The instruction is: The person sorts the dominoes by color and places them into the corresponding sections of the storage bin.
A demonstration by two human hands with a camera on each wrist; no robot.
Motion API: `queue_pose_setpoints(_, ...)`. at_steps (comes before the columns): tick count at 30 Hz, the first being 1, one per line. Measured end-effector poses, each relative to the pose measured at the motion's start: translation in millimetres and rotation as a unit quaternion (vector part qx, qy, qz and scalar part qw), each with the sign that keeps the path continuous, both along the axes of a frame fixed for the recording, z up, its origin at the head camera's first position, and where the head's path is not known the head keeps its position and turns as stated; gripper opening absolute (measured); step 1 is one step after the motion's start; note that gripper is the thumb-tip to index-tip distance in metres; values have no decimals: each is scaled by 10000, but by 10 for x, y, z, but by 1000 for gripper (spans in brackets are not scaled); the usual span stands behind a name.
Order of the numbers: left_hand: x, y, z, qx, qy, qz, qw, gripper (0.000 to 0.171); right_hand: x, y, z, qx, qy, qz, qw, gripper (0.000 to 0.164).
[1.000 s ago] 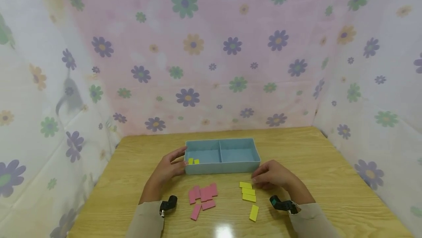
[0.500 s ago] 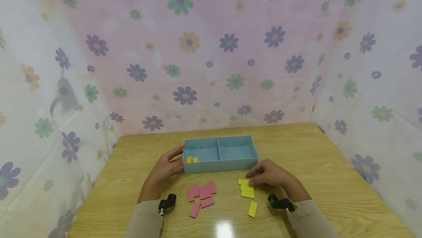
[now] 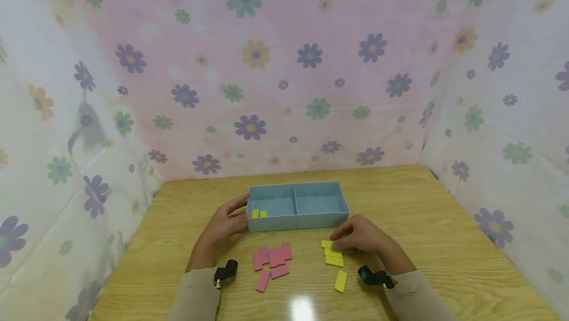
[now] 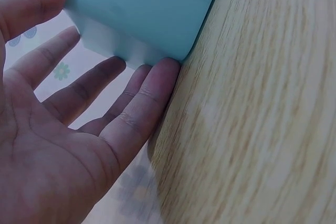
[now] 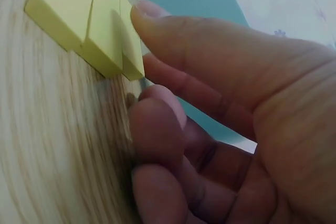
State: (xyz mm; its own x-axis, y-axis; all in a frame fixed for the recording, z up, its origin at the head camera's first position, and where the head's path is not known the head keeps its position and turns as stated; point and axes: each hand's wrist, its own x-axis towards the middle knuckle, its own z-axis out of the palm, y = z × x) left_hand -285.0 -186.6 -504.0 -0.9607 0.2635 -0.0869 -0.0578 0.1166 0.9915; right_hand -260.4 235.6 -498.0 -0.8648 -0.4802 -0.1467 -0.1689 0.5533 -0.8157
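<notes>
The farthest yellow tile (image 3: 326, 243) is being touched near its right end by the thumb and forefinger of the right hand (image 3: 365, 235), the other fingers being held curled; whether the tile is being pinched or merely touched cannot be told. It is lying on the wooden table (image 3: 422, 222), in front of the blue box (image 3: 298, 221), with two more yellow tiles (image 3: 334, 257) being lined up close on its near side. A single yellow tile (image 3: 341, 281) is lying apart, nearer the person. To the left, a cluster of pink tiles (image 3: 276, 257) is being spread on the wood. The box's left end is being touched by the left hand (image 3: 222, 227), its fingers being held extended, not clenched. The box is being split by a divider (image 3: 295, 200), and two yellow pieces (image 3: 255, 213) are being held in its left compartment. Behind, the table is being bordered by flowered cloth (image 3: 284, 64).
</notes>
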Motion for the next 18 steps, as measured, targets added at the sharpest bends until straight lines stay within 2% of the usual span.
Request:
queue_pose_setpoints(8,32,7,13,-33,-78,33,10000,66,5,-66,-27,157,386,-20,9991,23)
queue_pose_setpoints(18,30,13,30,-7,-28,-4,10000,68,22,-52,-10,281,297,-181,9990,10)
